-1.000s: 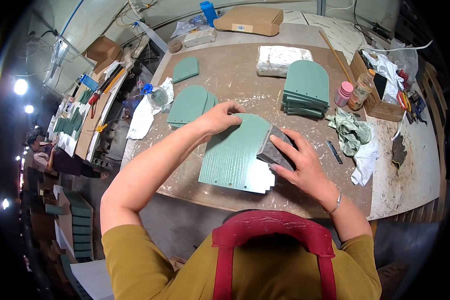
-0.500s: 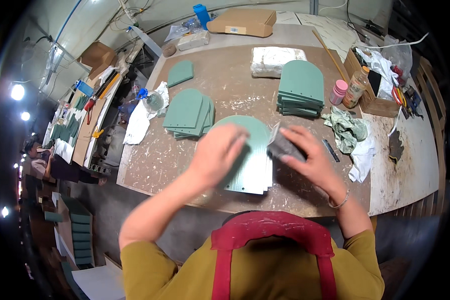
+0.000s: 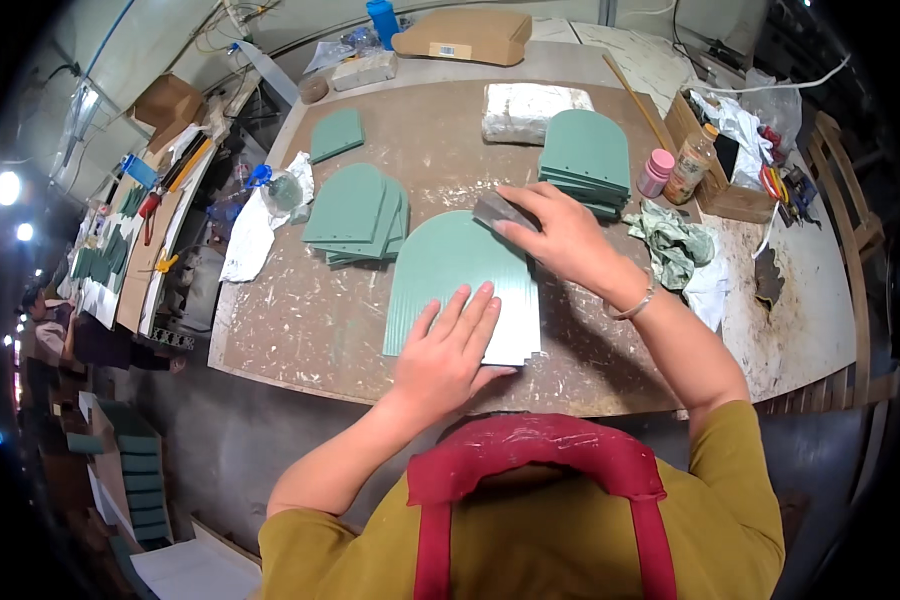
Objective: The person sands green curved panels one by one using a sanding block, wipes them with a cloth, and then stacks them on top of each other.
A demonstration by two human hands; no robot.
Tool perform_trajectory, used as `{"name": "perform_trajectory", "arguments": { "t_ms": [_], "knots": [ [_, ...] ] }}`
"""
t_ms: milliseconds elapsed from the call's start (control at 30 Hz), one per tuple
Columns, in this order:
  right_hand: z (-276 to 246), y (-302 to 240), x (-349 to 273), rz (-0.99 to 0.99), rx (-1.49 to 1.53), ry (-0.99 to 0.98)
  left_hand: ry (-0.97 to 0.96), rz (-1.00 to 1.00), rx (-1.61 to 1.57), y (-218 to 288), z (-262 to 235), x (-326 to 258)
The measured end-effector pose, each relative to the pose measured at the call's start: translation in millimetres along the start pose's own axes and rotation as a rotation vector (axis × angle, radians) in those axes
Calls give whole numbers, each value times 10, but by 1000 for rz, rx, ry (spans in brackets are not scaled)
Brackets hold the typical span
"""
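On the brown worktable (image 3: 300, 320), my left hand (image 3: 448, 355) lies flat, fingers spread, on the near end of the ribbed green arch-topped panel (image 3: 450, 270); my right hand (image 3: 560, 235) pinches a small grey sanding block (image 3: 497, 210) at its far, rounded edge.

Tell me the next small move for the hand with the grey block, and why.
Probably draw the block down along the panel toward the body. The right hand presses it at the panel's arched top edge, so the ribbed face below it lies ahead of the stroke, and the left hand lies flat on the panel's near end, pinning it to the table.
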State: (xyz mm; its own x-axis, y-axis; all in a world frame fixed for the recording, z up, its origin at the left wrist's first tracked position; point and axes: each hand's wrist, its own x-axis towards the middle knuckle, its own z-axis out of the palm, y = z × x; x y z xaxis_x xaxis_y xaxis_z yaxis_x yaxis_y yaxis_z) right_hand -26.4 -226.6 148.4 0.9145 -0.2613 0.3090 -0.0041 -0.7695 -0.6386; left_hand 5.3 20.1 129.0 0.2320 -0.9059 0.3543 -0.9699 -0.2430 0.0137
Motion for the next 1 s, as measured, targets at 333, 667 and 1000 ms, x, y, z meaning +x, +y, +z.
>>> {"name": "perform_trajectory", "arguments": {
  "t_ms": [333,667,1000],
  "knots": [
    [328,-636,623,-154,-341,-289,159,104,-25,-106,106,-51],
    [397,-953,825,-553,-400,-553,288,91,-94,49,152,-140],
    [-218,-357,543,-376,-308,-221,246,-51,-488,-160,-194,-150]
  ]
}}
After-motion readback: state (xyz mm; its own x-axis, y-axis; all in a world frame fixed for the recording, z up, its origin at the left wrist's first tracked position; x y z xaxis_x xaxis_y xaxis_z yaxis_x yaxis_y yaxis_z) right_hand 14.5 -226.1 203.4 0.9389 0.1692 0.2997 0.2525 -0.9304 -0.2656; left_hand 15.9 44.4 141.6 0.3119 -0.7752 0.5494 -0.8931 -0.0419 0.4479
